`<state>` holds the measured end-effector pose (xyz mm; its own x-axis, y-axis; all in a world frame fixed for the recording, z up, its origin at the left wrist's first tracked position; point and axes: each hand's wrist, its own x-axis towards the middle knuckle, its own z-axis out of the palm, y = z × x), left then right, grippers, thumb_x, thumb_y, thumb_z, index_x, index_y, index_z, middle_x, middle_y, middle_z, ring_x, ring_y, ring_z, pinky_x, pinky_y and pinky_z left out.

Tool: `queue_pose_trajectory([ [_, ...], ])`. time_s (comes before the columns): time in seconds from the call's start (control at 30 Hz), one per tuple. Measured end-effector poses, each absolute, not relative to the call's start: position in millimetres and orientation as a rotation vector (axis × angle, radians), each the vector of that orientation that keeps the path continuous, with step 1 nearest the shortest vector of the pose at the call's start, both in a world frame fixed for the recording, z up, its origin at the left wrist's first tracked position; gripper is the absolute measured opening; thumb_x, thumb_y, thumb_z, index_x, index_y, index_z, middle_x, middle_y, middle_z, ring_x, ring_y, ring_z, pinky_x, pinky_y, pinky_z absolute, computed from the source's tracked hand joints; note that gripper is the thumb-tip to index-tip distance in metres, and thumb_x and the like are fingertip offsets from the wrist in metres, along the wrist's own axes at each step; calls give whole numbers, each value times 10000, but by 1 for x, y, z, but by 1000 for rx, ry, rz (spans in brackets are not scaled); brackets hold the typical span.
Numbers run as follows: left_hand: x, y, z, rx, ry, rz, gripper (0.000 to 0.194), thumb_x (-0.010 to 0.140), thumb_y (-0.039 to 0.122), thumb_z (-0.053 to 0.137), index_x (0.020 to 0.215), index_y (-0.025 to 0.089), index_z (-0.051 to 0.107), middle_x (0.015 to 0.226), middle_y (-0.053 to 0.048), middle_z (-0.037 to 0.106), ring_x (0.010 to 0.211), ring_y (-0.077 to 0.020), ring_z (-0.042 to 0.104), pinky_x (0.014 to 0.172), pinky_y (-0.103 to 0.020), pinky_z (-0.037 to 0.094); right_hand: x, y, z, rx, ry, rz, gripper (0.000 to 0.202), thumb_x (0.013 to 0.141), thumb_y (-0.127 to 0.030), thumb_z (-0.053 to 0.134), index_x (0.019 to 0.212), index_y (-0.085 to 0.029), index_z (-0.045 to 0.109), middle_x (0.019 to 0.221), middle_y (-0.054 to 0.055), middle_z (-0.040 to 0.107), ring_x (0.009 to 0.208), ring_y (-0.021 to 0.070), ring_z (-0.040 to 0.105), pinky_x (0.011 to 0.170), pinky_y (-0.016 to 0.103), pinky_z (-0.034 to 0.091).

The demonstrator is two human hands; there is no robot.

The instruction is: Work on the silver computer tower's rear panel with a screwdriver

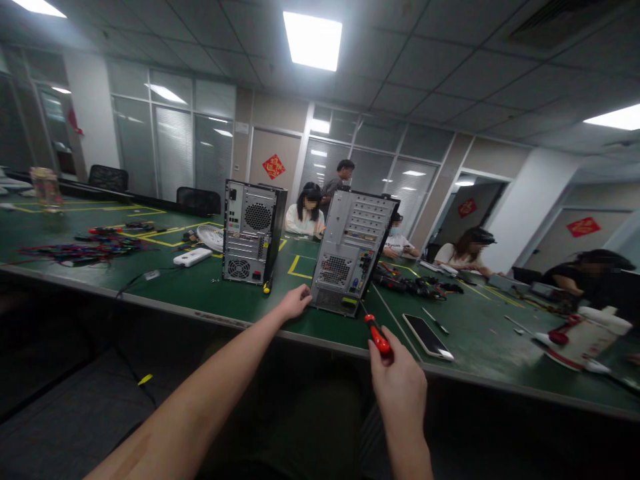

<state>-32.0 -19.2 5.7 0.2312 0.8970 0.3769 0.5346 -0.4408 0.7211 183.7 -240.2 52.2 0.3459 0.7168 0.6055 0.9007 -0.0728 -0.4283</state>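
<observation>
Two computer towers stand upright with their backs toward me on the green table. My right hand (397, 373) is closed around a red and black screwdriver (379, 337), whose tip is at the lower right corner of the right tower (336, 267). At that tower's lower left edge is my left hand (296, 302), its fingers curled together; whether they grip anything is too small to make out. The left tower (247, 233) stands apart from both hands, with a yellow and black tool (267, 287) at its base.
On the green table (190, 288) lie a white power strip (193, 257), a cable bundle (95, 248) at left, and black cables (420, 287) behind the right tower. A phone (427, 336) and a white container (587, 339) are at right. Several people are across the table.
</observation>
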Motion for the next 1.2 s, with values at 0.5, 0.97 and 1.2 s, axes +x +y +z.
queue_pose_trajectory([
  [0.5, -33, -21, 7, 2048, 1317, 1067, 131, 908, 301, 546, 977, 206, 604, 963, -37, 701, 893, -175, 629, 834, -287, 488, 182, -239, 53, -1832, -1415, -289, 497, 923, -483, 473, 1277, -188, 657, 871, 88, 707, 699, 231, 642, 655, 318, 412],
  [0.97, -33, -22, 9, 2069, 1321, 1061, 130, 921, 304, 538, 980, 203, 595, 998, -40, 700, 905, -175, 630, 837, -288, 486, 185, -240, 53, -1806, -1457, -293, 473, 927, -446, 468, 1279, -182, 641, 953, 109, 721, 804, 250, 667, 688, 316, 428],
  [1.2, -32, -21, 8, 2051, 1310, 1058, 142, 918, 312, 539, 990, 204, 599, 1018, -49, 701, 928, -185, 635, 838, -293, 492, 182, -239, 56, -1963, -1400, -133, 486, 958, -574, 441, 1071, -177, 697, 725, 92, 704, 647, 247, 662, 628, 311, 417],
])
